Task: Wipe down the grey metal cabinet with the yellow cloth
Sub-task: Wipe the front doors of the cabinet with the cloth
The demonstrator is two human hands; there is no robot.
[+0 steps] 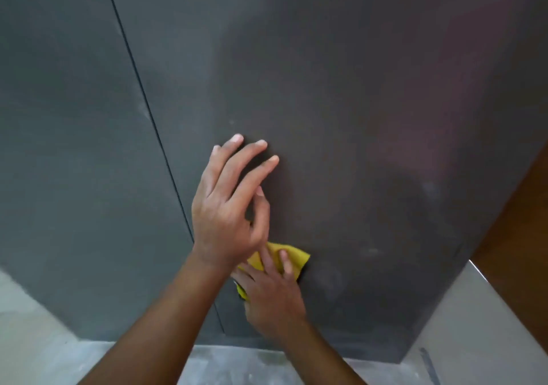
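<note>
A: Cloth location?
B: Yellow cloth is pressed flat on the grey cabinet, just right of the door seam, near its lower end.
A: Fingers?
B: Right hand is laid on the cloth, fingers straight, nothing gripped. Left hand is placed higher, also right of the seam, fingers spread wide, tips touching the cabinet.

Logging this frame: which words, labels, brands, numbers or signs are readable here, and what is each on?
None can be read.
The grey metal cabinet shows only plain panels, a seam and faint smudges.
The yellow cloth under the right hand shows no print on its visible part.
</note>
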